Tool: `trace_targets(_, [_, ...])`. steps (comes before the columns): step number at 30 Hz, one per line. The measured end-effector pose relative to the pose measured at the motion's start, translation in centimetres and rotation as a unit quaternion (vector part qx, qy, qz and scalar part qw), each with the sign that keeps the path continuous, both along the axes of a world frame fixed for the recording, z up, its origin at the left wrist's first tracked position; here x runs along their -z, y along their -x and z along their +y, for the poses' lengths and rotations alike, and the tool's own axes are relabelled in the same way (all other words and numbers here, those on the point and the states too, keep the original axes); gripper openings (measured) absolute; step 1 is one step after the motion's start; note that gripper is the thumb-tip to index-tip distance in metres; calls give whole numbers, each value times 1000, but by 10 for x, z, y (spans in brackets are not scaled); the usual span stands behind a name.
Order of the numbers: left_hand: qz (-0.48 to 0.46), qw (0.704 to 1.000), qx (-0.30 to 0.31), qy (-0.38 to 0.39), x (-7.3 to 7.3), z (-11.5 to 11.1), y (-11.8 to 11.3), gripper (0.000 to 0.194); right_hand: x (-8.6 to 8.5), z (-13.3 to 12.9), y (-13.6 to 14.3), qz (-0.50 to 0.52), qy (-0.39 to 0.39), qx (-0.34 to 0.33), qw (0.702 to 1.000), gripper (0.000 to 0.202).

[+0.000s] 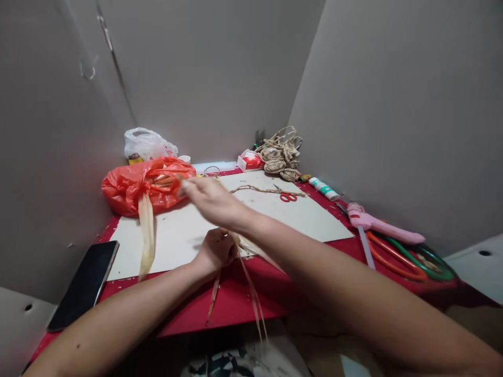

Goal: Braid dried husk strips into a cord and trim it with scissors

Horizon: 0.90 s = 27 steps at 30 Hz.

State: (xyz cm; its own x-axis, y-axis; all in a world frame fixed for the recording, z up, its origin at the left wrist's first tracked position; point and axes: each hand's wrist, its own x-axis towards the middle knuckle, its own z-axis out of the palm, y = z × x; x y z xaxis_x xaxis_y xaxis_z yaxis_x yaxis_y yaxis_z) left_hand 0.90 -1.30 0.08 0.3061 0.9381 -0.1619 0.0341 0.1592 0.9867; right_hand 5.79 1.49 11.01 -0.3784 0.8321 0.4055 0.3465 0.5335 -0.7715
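Head view: my left hand [216,248], mid-frame, grips strips [214,294] dangling lower centre; I cannot tell what my right hand [210,201], near the bag [121,189], holds. Likely I'm working the strips; next calls for steady left fingers.

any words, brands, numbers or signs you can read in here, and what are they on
None can be read.
White and green bottle: its printing is too small and blurred.
White plastic bag: red marks, too blurred to make out.
Red and white box: no lettering legible at this size.
Phone: screen dark, no text showing.
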Motion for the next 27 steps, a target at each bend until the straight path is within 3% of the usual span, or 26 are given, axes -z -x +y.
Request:
trace_targets(3, [-56, 998, 29, 29, 1, 1, 4, 23, -1, -15, -52, 4, 81, 44, 996, 23])
trace_targets(6, [-119, 988, 71, 67, 2, 5, 6, 20, 1, -28, -100, 103, 179, 64, 976, 18])
trace_targets(11, [-151, 979, 99, 99, 2, 10, 8, 21, 18, -51, -145, 173, 237, 109, 950, 28])
trace_targets(16, [-150, 978, 104, 103, 0, 10, 8, 21, 43, -67, -142, 96, 196, 191, 957, 28])
trace_targets(19, [-151, 977, 106, 103, 0, 10, 7, 21, 62, -68, -132, 146, 261, 149, 942, 30])
trace_targets(23, [-139, 980, 104, 95, -1, 9, 6, 21, 82, -63, -120, 227, 361, 88, 900, 33])
trace_targets(27, [-123, 983, 106, 88, 0, 9, 7, 23, 92, -56, -112, 217, 366, 74, 902, 32])
